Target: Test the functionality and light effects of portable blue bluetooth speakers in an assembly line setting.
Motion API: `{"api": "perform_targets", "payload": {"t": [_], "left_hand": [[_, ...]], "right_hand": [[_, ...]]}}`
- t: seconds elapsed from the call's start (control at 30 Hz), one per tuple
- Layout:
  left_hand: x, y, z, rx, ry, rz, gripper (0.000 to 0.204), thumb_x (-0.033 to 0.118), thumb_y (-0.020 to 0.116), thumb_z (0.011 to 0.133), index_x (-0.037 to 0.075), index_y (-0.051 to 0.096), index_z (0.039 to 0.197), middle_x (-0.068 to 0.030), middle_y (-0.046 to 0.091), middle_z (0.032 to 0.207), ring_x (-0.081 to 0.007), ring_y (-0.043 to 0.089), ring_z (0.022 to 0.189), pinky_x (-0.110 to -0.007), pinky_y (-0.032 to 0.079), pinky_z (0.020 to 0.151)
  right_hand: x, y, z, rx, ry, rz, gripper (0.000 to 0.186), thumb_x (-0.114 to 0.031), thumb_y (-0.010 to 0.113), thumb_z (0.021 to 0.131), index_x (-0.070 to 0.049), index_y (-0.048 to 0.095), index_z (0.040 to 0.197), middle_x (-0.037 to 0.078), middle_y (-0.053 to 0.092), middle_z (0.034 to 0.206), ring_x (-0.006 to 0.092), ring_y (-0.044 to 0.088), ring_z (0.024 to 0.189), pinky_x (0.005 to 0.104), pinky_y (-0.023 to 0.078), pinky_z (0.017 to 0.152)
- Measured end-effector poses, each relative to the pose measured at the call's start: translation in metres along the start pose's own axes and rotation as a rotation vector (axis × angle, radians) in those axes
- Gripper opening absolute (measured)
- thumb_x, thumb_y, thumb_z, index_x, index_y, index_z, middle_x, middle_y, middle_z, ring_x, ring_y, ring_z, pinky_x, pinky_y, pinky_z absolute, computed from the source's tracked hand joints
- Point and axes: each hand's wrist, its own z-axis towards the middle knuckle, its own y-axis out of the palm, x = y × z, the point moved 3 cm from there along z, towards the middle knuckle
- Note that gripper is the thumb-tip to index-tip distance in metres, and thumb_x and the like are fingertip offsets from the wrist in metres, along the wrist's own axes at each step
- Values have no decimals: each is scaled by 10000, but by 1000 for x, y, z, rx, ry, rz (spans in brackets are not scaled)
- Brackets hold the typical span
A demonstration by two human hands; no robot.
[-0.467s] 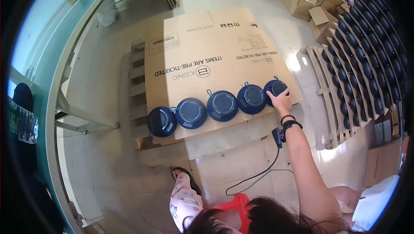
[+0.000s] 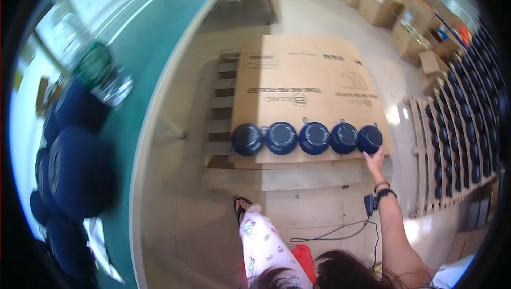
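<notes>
Five navy round items [image 2: 314, 139] with flat discs on top and small loop straps form a row on a large cardboard sheet [image 2: 298, 79], which rests over a wooden pallet. My right hand [image 2: 374, 158] touches the lower edge of the rightmost item [image 2: 369, 135], thumb and fingers apart. A black corded device [image 2: 370, 205] sits at my right wrist, beside a dark band. I cannot see my left hand.
A green-topped bench [image 2: 154, 28] runs along the left, holding more navy items [image 2: 80, 172] and clear plastic bags. Wooden racks [image 2: 420, 150] of dark round items stand at right. Cardboard boxes [image 2: 378, 7] line the back right. A leg in printed trousers [image 2: 266, 246] shows below.
The view has swung, bringing more of the bench in at left. My right hand has slipped from over the top of the rightmost item to its lower edge.
</notes>
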Motion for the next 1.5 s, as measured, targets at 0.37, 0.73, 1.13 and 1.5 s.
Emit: {"api": "perform_targets", "payload": {"t": [0.37,0.73,1.13,1.5], "left_hand": [[-118,-69,-120,331,-287,-8,592,262,671,722,-53,535,1205,-282,560,1179,-431,559,1071,-461,467,876],[-221,-101,-179,639,-870,-284,356,64,679,701,-8,585,1037,-166,595,1047,-317,589,948,-371,474,780],[-391,-162,-65,341,-501,-545,1220,441,904,566,61,221,1504,-280,335,1480,-373,318,1402,-472,268,1149],[-390,-135,-49,424,-505,-428,1130,402,922,468,-29,411,1379,-253,491,1329,-372,499,1241,-427,396,1067]], "right_hand": [[-305,-96,-263,-620,-903,814,292,-31,589,897,-13,532,1183,54,553,913,148,528,828,282,445,768],[-568,-254,-462,-610,-2014,1240,347,-25,607,845,-48,483,1168,111,487,881,235,472,793,345,417,735],[-697,-387,-731,-817,-2332,989,946,-266,870,564,1,425,1355,224,500,1287,396,503,1197,427,420,1020],[-738,-335,-803,-1123,-2120,725,1177,-374,902,477,59,334,1412,296,396,1402,422,404,1308,425,351,1108]]}}
